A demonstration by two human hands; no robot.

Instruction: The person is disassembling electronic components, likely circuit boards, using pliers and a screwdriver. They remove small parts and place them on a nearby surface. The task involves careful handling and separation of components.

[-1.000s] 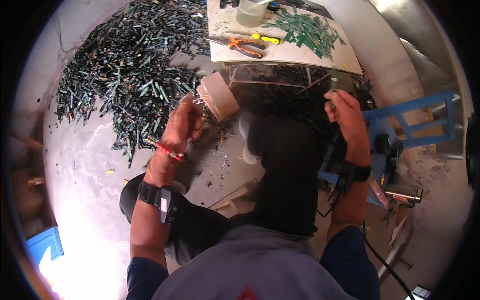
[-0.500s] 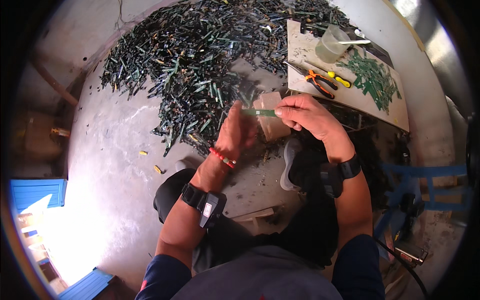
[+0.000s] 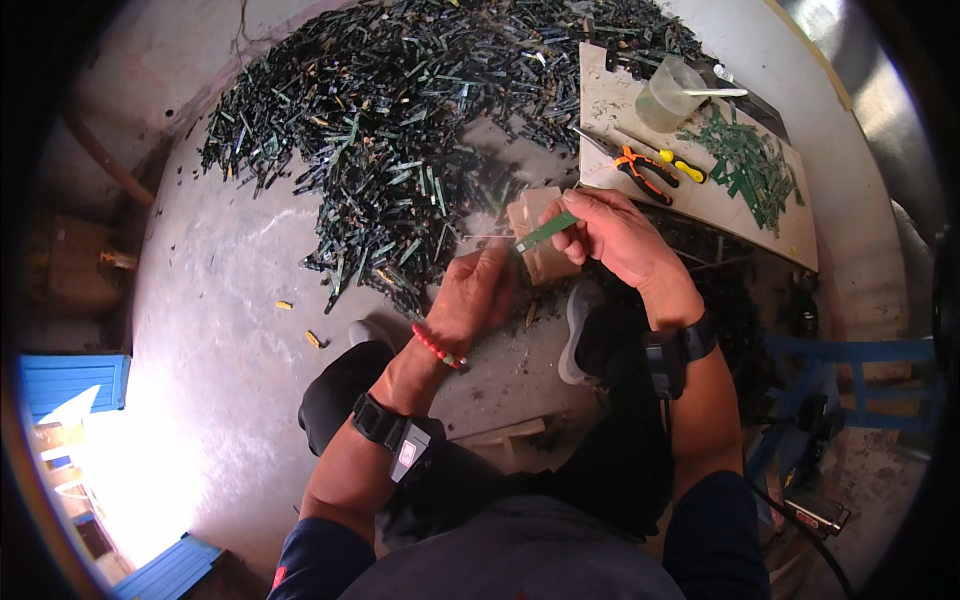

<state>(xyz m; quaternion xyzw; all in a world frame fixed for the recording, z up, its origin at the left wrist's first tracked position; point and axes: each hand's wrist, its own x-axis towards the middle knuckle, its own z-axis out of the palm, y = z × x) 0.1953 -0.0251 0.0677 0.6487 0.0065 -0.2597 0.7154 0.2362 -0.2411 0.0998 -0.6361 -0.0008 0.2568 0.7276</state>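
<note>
A narrow green circuit-board strip point(image 3: 546, 231) slants down to the left from my right hand point(image 3: 615, 240), pinched by one end between thumb and fingers. Close to its lower end is my left hand point(image 3: 472, 290), its fingers drawn together and partly smeared. A thin pale line point(image 3: 488, 237) crosses just above the left fingertips; I cannot make out whether they hold it. Behind the strip, a translucent, brownish plastic container point(image 3: 545, 262) rests low between my feet and the heap.
A large heap of dark strips point(image 3: 380, 150) spreads over the floor ahead. On a low board point(image 3: 612, 95) at the right are orange-handled pliers point(image 3: 640, 172), a yellow-handled screwdriver point(image 3: 683, 167), a clear plastic jug point(image 3: 668, 95) and loose green strips point(image 3: 750, 170). A blue stool point(image 3: 850, 380) stands right.
The green circuit-board strip has gone from level to slanting, its free end lower. My left hand has moved down and toward me, away from that end, and its fingers have curled.
</note>
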